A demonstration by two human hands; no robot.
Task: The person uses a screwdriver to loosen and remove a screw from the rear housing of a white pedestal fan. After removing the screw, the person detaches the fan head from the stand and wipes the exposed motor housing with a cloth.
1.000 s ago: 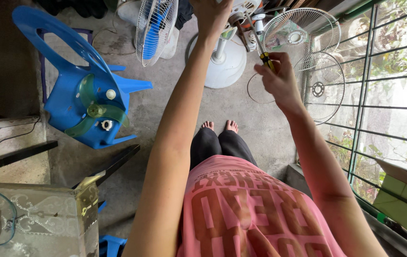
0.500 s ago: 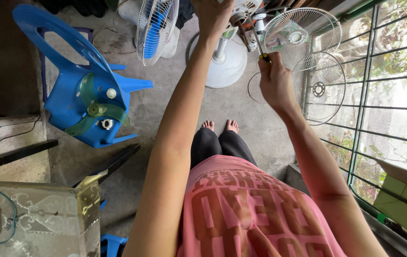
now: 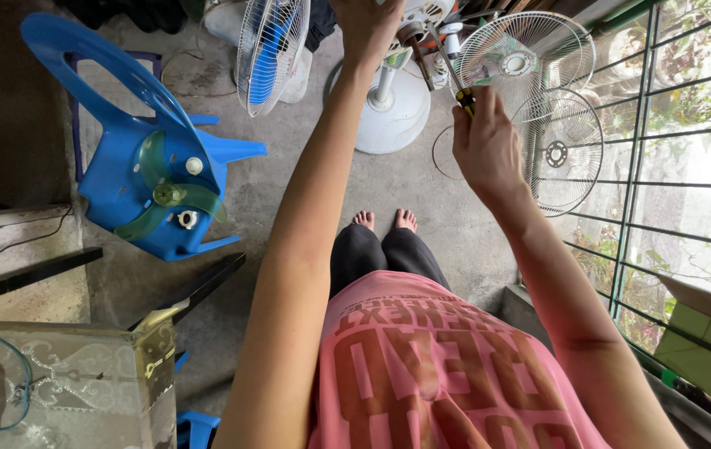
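I look straight down at a white stand fan with its round base [image 3: 393, 104] on the concrete floor. My left hand [image 3: 368, 25] grips the fan's motor head [image 3: 422, 17] at the top edge of the view. My right hand [image 3: 484, 145] is shut on a screwdriver [image 3: 453, 79] with a black and yellow handle, its shaft pointing up at the motor head. Two loose wire fan guards [image 3: 530, 58] [image 3: 559, 154] lean by the window grille just right of that hand.
A blue plastic chair [image 3: 135, 158] at left carries a green fan blade [image 3: 160, 195] and small white caps. Another fan with a blue blade [image 3: 270, 50] stands at the back. A green window grille [image 3: 646, 166] runs down the right. A glass-topped table [image 3: 81, 374] is at lower left.
My right hand has moved up and toward the fan motor, bringing the screwdriver tip closer to it. The left hand stays on the motor head.
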